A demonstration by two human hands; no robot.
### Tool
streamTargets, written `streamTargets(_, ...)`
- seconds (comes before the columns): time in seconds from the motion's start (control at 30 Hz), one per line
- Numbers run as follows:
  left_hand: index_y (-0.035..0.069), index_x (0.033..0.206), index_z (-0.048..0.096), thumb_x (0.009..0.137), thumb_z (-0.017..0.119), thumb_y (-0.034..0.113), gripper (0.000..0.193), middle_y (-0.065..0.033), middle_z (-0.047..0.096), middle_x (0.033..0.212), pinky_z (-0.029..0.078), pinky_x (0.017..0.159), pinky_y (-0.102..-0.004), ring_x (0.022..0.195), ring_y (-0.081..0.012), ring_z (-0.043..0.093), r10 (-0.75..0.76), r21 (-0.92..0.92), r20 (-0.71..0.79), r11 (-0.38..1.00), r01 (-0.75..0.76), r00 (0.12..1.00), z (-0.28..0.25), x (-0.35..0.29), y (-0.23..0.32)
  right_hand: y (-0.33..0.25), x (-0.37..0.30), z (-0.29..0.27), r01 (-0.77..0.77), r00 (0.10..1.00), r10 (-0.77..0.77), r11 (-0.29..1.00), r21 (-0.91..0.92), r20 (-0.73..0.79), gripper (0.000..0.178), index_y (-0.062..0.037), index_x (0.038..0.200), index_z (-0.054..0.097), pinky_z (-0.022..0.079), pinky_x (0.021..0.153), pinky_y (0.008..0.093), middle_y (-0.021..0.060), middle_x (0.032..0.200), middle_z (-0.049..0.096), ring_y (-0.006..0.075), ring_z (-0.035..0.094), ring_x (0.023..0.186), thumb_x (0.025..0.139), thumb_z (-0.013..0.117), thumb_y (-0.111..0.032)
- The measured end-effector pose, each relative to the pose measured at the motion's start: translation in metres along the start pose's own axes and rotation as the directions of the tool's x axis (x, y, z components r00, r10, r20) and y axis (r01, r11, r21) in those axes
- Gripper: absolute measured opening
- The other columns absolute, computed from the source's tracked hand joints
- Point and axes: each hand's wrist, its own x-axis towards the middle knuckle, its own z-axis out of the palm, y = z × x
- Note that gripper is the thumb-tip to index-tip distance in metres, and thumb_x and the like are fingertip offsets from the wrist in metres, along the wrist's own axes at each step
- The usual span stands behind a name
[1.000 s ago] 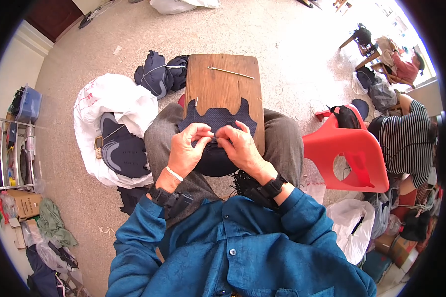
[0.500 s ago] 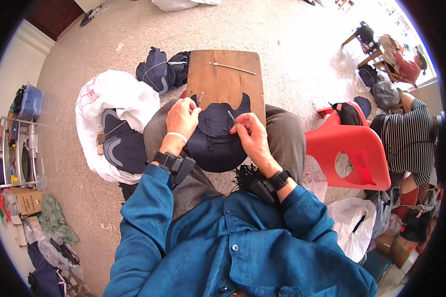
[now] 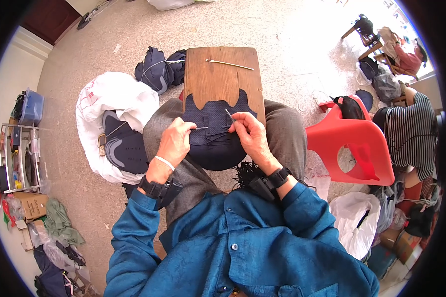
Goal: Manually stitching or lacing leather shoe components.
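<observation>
A dark navy shoe upper [image 3: 220, 158] lies over the near end of a wooden board [image 3: 218, 81] between my knees. Thin dark cord runs in rows across its middle. My left hand [image 3: 174, 141] is closed in a pinch on a thin grey rod, its tip pointing right over the upper's left half. Pinched between the fingers of my right hand [image 3: 250, 133] is another thin, dark rod with a pale tip, slanting up to the left. Dark cord lies by these fingertips. The exact kind of either rod is too small to make out. A long metal needle [image 3: 229, 64] rests on the board's far part.
To the left, a white sack [image 3: 91, 99] holds bundled dark uppers [image 3: 129, 138] with a phone [image 3: 102, 144] on them. Another tied bundle [image 3: 156, 69] lies beside the board. On the right stand a red plastic stool [image 3: 327, 143] and a person in a striped shirt [image 3: 409, 138].
My left hand has come down and toward me, and its rod now points right instead of up. My right hand stays nearly in place.
</observation>
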Motion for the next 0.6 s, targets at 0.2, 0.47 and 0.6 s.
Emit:
streamTargets(0.2, 0.002, 0.096, 0.072, 0.09, 0.067, 0.004, 0.009, -0.0152, 0.065, 0.086, 0.052, 0.075, -0.0399, 0.082, -0.0345, 0.066, 0.009, 0.057, -0.026, 0.998, -0.008, 1.0, 0.006, 0.0, 0.013, 0.003, 0.0, 0.0, 0.021, 1.0, -0.021, 1.0, 0.009, -0.008, 0.012, 0.0011, 0.112, 0.061, 0.051, 0.076, 0.0236, 0.0028, 0.083, 0.066, 0.0078, 0.063, 0.08, 0.101, 0.056, -0.003)
streamTargets(0.47, 0.009, 0.091, 0.072, 0.09, 0.067, 0.015, 0.007, -0.01, 0.069, 0.087, 0.052, 0.074, -0.043, 0.081, -0.0326, 0.068, 0.052, 0.249, -0.011, 0.967, -0.048, 0.999, 0.004, -0.008, 0.014, 0.004, -0.001, 0.0, 0.001, 1.0, 0.0, 1.0, 0.017, -0.018, 0.012, 0.0003, 0.111, 0.062, 0.051, 0.076, 0.0239, 0.0023, 0.082, 0.066, 0.0079, 0.063, 0.079, 0.101, 0.056, -0.003)
streamTargets(0.6, 0.008, 0.089, 0.072, 0.089, 0.068, 0.012, 0.006, -0.0091, 0.069, 0.084, 0.049, 0.072, -0.0409, 0.079, -0.0309, 0.067, 0.068, 0.269, -0.012, 0.961, -0.062, 0.998, 0.005, -0.008, 0.016, 0.005, 0.0, 0.0, 0.011, 1.0, -0.011, 1.0, 0.009, -0.015, 0.012, 0.0001, 0.111, 0.062, 0.051, 0.075, 0.0245, 0.0024, 0.082, 0.066, 0.008, 0.063, 0.079, 0.101, 0.057, -0.004)
